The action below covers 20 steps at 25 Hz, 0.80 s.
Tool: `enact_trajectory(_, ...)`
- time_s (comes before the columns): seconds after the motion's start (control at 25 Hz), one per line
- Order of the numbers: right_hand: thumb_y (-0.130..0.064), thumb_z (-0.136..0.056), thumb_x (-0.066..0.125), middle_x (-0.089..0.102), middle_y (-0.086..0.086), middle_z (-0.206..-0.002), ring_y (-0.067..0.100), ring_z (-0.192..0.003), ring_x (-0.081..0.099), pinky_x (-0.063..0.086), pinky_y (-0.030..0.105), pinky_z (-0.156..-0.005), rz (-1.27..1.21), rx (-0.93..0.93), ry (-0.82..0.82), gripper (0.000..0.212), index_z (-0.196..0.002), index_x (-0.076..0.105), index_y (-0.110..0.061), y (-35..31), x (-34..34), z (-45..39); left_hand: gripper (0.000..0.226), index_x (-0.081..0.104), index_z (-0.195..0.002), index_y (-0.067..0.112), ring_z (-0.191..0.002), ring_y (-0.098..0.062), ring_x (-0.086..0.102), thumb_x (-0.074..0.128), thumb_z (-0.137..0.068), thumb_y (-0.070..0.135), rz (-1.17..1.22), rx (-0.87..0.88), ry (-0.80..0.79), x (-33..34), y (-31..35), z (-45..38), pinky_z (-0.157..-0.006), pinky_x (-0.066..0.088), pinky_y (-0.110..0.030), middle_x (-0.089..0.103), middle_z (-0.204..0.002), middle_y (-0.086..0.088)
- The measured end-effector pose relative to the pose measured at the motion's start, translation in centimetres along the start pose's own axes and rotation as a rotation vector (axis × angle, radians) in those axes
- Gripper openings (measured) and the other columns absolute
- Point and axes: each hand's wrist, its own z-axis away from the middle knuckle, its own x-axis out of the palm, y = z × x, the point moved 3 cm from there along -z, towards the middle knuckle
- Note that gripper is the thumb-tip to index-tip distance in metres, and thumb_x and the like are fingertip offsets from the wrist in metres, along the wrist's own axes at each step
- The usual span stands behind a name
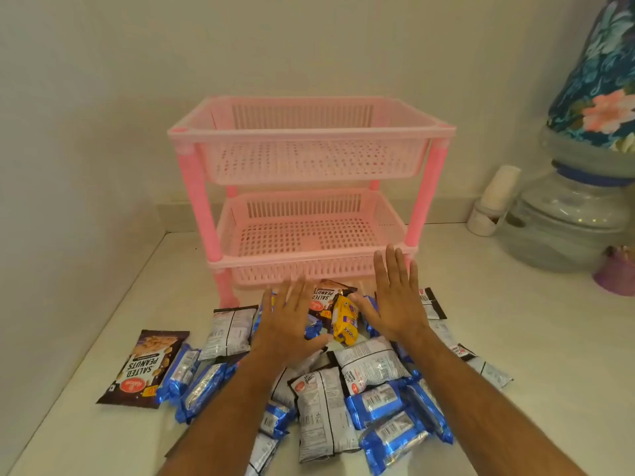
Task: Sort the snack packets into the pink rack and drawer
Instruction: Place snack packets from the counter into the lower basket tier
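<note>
1. We are looking down at a pale worktop [515, 338] set into a wall corner, with a heap of snack packets [343, 383] lying near its front edge.
2. At the heap's left edge a brown salted peanuts packet [146, 367] is lying face up, with blue packets [192, 383] just beside it.
3. Our left hand [288, 324] is hovering palm down over the back of the heap, fingers straight and spread, gripping nothing.
4. Between our hands a yellow packet [343, 321] is lying beside another peanuts packet.
5. Our right hand [395, 297] is hovering likewise, fingers straight and close together, holding nothing; its fingertips are overlapping the rack's lower front rim.
6. The pink rack [309, 159] is standing behind the heap, toward the worktop's back edge, with no packets in either of its two trays.
7. At the back right corner a white tube [491, 204] is leaning beside a clear water jar [567, 221] under a floral cover [598, 80], with a small purple object [616, 273] near the right edge.
</note>
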Motion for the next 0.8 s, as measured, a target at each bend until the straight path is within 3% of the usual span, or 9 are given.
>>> enact_trajectory(0.08, -0.071, -0.091, 0.019, 0.008, 0.016, -0.164, 0.035, -0.152, 0.006, 0.007, 0.056, -0.122, -0.048, 0.036, 0.015, 0.090, -0.156, 0.012, -0.009, 0.5, -0.2, -0.1, 0.103, 0.015, -0.157, 0.014, -0.153, -0.029, 0.006, 0.054, -0.081, 0.072, 0.044, 0.092, -0.131, 1.4, 0.7, -0.9, -0.122, 0.003, -0.056, 0.015, -0.165, -0.005)
enact_trajectory(0.2, -0.057, -0.095, 0.035, 0.035, 0.013, -0.156, 0.033, -0.143, 0.033, 0.030, 0.052, -0.114, -0.144, 0.070, 0.056, 0.070, -0.149, 0.033, -0.013, 1.5, 0.0, -0.3, 0.103, 0.015, -0.158, 0.019, -0.153, -0.022, 0.001, 0.064, -0.079, 0.064, 0.087, 0.170, -0.265, 2.9, 1.8, -3.0, -0.122, -0.005, -0.050, 0.016, -0.165, 0.000)
enact_trajectory(0.36, -0.041, -0.094, 0.051, 0.064, 0.008, -0.126, 0.029, -0.114, 0.059, 0.049, 0.041, -0.094, -0.367, 0.000, 0.089, 0.044, -0.127, 0.059, -0.013, 1.8, 0.3, -0.7, 0.095, 0.025, -0.154, 0.027, -0.151, -0.024, 0.010, 0.070, -0.076, 0.055, 0.137, 0.220, -0.312, 3.7, 2.5, -5.2, -0.121, 0.003, -0.052, 0.026, -0.160, 0.001)
enact_trajectory(0.48, -0.037, -0.092, 0.063, 0.068, -0.001, -0.116, 0.020, -0.108, 0.060, 0.047, 0.028, -0.089, -0.473, 0.031, 0.031, 0.033, -0.120, 0.065, -0.019, 2.0, 0.9, -0.8, 0.095, 0.030, -0.151, 0.030, -0.139, -0.025, 0.027, 0.070, -0.069, 0.057, 0.100, 0.213, -0.343, 3.9, 2.4, -6.3, -0.116, 0.015, -0.047, 0.037, -0.148, -0.001)
enact_trajectory(0.64, -0.048, -0.079, 0.073, 0.055, -0.022, -0.127, 0.002, -0.119, 0.051, 0.038, 0.020, -0.097, -0.557, 0.028, -0.145, 0.060, -0.133, 0.052, -0.035, 2.0, 1.7, -0.5, 0.094, 0.039, -0.139, 0.029, -0.126, -0.022, 0.035, 0.067, -0.055, 0.059, 0.118, 0.191, -0.346, 3.6, 2.7, -6.4, -0.109, 0.022, -0.045, 0.043, -0.128, 0.002)
enact_trajectory(0.72, -0.053, -0.074, 0.077, 0.048, -0.038, -0.127, -0.012, -0.117, 0.048, 0.038, 0.011, -0.095, -0.648, -0.044, -0.278, 0.072, -0.135, 0.037, -0.052, 1.4, 1.6, -0.5, 0.085, 0.047, -0.132, 0.026, -0.117, -0.016, 0.039, 0.068, -0.054, 0.056, 0.281, 0.169, -0.236, 2.9, 2.8, -6.2, -0.102, 0.028, -0.039, 0.046, -0.120, 0.005)
enact_trajectory(0.8, -0.056, -0.069, 0.081, 0.055, -0.031, -0.126, -0.009, -0.111, 0.057, 0.049, 0.014, -0.089, -0.824, -0.049, -0.349, 0.080, -0.134, 0.034, -0.054, 0.7, 1.2, -0.7, 0.072, 0.054, -0.125, 0.025, -0.110, -0.012, 0.046, 0.071, -0.060, 0.050, 0.435, 0.159, -0.022, 1.5, 2.8, -6.1, -0.094, 0.036, -0.037, 0.054, -0.116, 0.007)
